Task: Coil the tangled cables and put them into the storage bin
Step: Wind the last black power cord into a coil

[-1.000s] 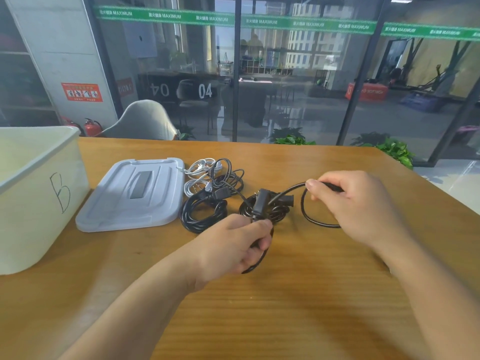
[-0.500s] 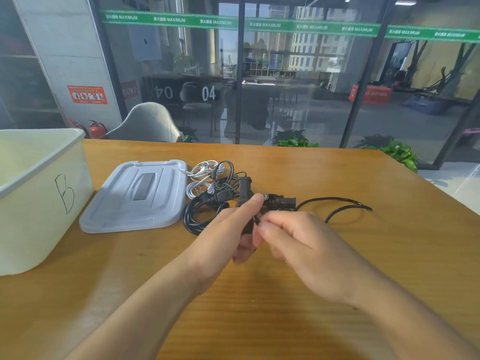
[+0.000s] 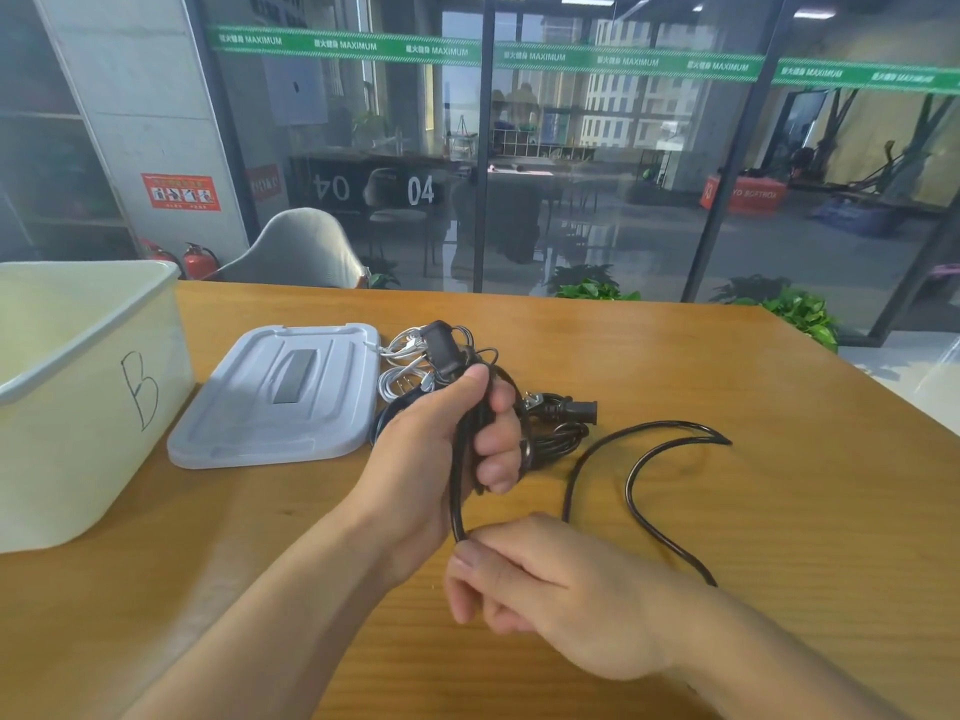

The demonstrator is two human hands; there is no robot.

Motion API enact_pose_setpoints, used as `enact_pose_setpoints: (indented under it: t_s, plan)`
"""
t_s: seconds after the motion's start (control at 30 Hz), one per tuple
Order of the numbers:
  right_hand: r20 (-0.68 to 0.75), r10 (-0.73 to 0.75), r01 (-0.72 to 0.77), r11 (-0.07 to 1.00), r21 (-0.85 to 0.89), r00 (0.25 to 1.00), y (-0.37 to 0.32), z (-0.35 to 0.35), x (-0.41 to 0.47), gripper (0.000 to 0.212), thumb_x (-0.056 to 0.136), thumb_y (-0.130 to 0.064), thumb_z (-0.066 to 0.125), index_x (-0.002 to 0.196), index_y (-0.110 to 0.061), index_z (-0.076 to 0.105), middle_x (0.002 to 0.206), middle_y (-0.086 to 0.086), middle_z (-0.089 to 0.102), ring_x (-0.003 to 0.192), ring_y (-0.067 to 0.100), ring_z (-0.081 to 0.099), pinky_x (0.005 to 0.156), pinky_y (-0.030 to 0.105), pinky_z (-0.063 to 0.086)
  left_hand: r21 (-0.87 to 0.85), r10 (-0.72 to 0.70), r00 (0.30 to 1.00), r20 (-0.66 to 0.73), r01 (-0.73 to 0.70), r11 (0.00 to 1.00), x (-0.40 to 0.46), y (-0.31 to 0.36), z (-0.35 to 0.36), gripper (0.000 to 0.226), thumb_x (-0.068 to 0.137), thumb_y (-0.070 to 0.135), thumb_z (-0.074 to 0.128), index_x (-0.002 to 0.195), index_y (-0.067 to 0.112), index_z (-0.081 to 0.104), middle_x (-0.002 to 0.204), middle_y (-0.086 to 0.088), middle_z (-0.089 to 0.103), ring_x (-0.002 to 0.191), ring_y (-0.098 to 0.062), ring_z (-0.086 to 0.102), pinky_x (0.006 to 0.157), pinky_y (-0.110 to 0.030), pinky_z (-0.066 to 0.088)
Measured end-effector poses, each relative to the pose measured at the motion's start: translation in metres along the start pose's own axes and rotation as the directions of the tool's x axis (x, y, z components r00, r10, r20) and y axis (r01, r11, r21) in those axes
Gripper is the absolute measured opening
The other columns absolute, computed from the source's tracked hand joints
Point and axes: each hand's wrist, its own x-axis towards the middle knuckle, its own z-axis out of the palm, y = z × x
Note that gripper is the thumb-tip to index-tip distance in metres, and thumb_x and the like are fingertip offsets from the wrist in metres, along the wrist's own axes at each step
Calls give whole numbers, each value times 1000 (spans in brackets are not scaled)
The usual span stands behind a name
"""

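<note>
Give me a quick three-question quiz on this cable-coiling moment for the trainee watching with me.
1. True or false: the grey plastic lid sits on the cream storage bin marked B.
2. Which hand grips the upright bundle of thick black power cable? A left hand, B right hand, C neither.
3. Fill in: the white cables lie between the lid and the ____ cables.

Key: 1 false, it lies on the wooden table beside the bin; 2 A; 3 black.

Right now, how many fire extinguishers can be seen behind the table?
2. One red fire extinguisher stands left of the grey chair; the second is further left, partly hidden behind the storage bin.
</note>
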Motion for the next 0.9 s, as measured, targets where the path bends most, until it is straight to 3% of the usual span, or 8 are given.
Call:
enact_pose_setpoints:
  t_s: [0.1,0.3,0.4,0.47,0.57,0.63,0.77,0.9]
  plan:
    - [54,40,-36,996,-77,998,12,-5,4,39,113,-42,36,93,-21,63,70,-9,54,68,4,51,68,22,45,-68,-53,992,114,61,996,-5,5,3,33,107,40,40,87,18,53,65,5,33,49,-11,29,51,-25,33]
    - [56,112,-100,977,-189,992,39,-29,5,47,105,-63,37,85,-27,60,76,-10,59,72,2,53,73,21,45,87,-113,970,216,96,992,-11,11,5,39,105,46,44,79,19,55,59,6,29,48,-12,21,49,-25,25]
    - [-24,149,-151,973,-175,988,54,-52,3,56,96,-74,45,75,-24,59,72,-4,55,66,14,49,70,31,41,156,-168,955,245,133,979,-12,15,3,38,101,46,45,75,20,54,56,6,28,46,-11,21,47,-23,29]
    - [-103,162,-178,970,-168,981,66,-69,-2,62,92,-81,51,71,-23,60,68,10,48,62,27,40,64,41,35,193,-188,943,274,137,971,-13,16,2,38,101,46,44,74,20,53,56,7,29,46,-11,21,48,-24,29]
    - [-183,204,-235,957,-169,962,78,-87,-11,62,85,-85,58,73,-24,67,74,20,51,62,23,40,65,42,35,260,-222,925,309,143,955,-13,14,4,38,102,45,43,74,21,54,56,6,28,47,-11,21,48,-24,27]
    - [-220,240,-279,945,-173,946,82,-94,-15,65,79,-89,59,76,-25,69,72,16,52,62,20,43,65,40,37,314,-279,910,308,179,932,-12,12,5,39,100,46,44,72,21,55,55,5,28,46,-12,19,47,-24,24]
    - [-377,273,-386,882,-270,885,82,-105,-24,65,69,-97,55,77,-36,73,58,-13,56,52,3,46,59,27,40,462,-374,899,228,238,855,-12,9,6,40,97,49,48,70,20,55,55,4,27,47,-13,18,44,-21,21]
    - [-667,178,-477,827,-297,724,79,-118,-40,50,74,-85,53,75,-39,72,65,-21,70,59,1,63,63,34,57,658,-360,927,106,206,724,-11,6,6,42,94,53,48,73,17,53,55,3,29,49,-16,20,50,-29,17]
